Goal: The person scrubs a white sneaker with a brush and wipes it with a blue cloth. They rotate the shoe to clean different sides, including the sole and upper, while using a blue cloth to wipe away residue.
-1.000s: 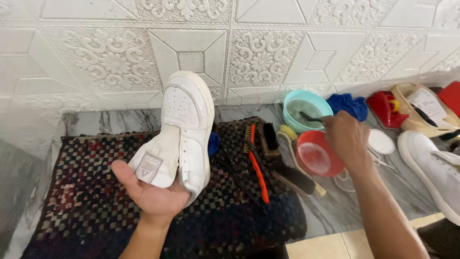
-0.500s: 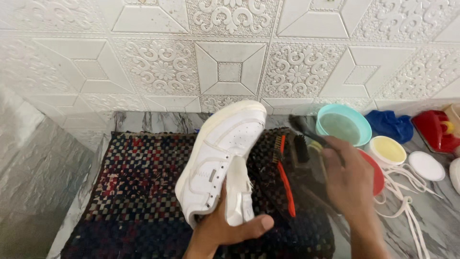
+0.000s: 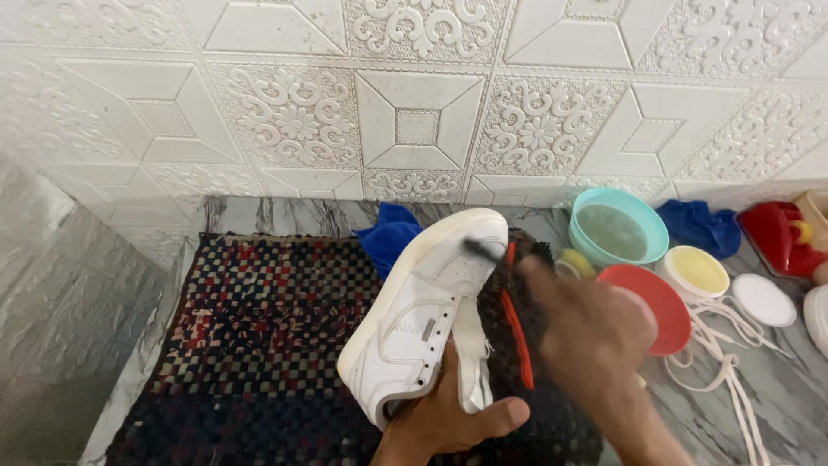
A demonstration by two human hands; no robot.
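Note:
My left hand [image 3: 450, 416] holds a white sneaker [image 3: 423, 311] from below, tilted with its toe pointing up and to the right and its tongue hanging loose. My right hand [image 3: 595, 345], blurred, grips a small dark brush [image 3: 483, 250] whose bristle end touches the sneaker's toe. Both hands are above a dark checkered mat [image 3: 259, 345] on the marble floor.
An orange-handled brush [image 3: 517, 336] lies on the mat by the sneaker. To the right stand a teal bowl of water [image 3: 617, 226], a red lid [image 3: 655, 306], a yellow tub [image 3: 697, 272], a white lid [image 3: 762, 299] and loose white laces [image 3: 724, 371]. Blue cloths [image 3: 390, 235] lie near the patterned wall.
My right hand came back from the teal bowl with the brush and brought it onto the sneaker's toe. My left hand turned the sneaker from sole-up onto its side.

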